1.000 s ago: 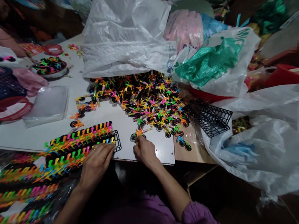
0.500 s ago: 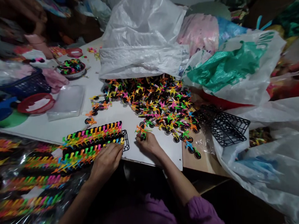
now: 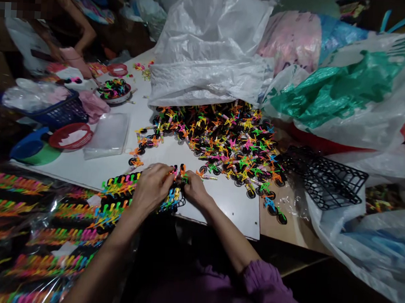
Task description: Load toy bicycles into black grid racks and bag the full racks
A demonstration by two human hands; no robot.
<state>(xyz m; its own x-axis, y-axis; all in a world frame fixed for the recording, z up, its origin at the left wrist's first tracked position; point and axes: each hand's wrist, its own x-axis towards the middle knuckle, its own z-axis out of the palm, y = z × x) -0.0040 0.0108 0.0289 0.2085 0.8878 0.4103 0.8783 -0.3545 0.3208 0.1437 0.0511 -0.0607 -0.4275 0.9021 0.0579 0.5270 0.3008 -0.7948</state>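
Small plastic toy bicycles in bright colours stand in two rows on a black grid tray (image 3: 182, 201) at the table's front edge. My left hand (image 3: 153, 185) lies over the rows, hiding their middle. Its fingertips are closed at a pink toy bicycle (image 3: 175, 170) at the right end of the back row. Close beside it, my right hand (image 3: 195, 189) pinches an orange and green toy bicycle (image 3: 183, 171) over the tray's right end. Its lower part is hidden by the fingers.
A heap of toy bicycles (image 3: 237, 144) spills from a white sack (image 3: 206, 79). Black grid trays (image 3: 333, 176) lie at right. Packed rows (image 3: 63, 210) under clear plastic are at lower left. A blue basket (image 3: 64, 110) and a red bowl (image 3: 70, 135) stand left. Another person's arm (image 3: 82, 25) shows behind.
My right hand has moved left from the heap's near edge to the tray, bringing a toy bicycle. My left hand has shifted to the back row's end. The view has turned slightly left.
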